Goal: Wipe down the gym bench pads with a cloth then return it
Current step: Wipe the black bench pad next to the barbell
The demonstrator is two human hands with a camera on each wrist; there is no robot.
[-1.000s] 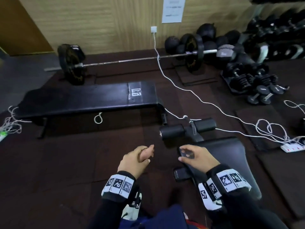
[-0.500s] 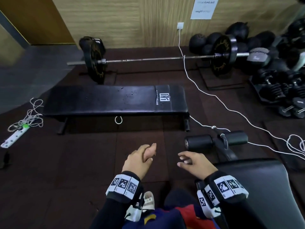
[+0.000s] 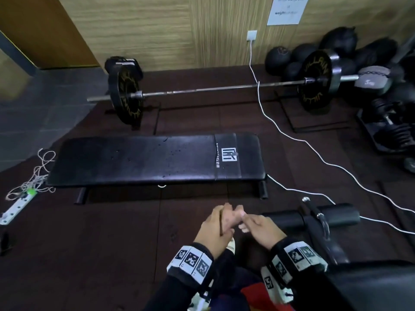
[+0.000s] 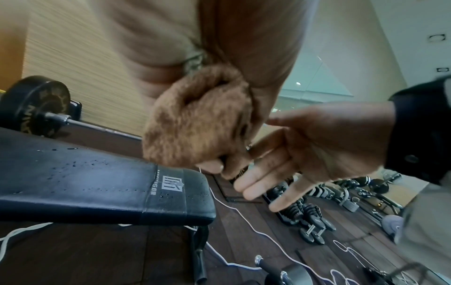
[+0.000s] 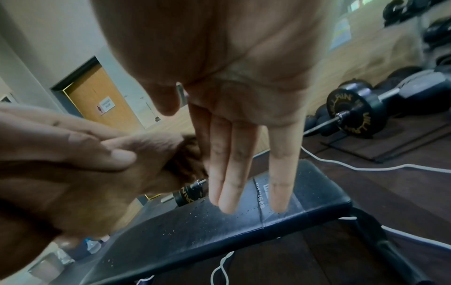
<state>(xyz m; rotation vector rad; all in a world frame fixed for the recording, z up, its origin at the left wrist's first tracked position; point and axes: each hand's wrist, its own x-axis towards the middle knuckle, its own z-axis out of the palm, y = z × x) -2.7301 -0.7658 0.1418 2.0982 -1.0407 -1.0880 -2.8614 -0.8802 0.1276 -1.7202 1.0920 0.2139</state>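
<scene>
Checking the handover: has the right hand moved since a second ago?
Yes. The right hand has left the black seat pad and moved left to meet the left hand.

A loaded barbell is lying on dark rubber flooring at twelve o'clock, against a wood-panelled wall.

Brown fuzzy cloth, black bench pad — white logo, white cable
</scene>
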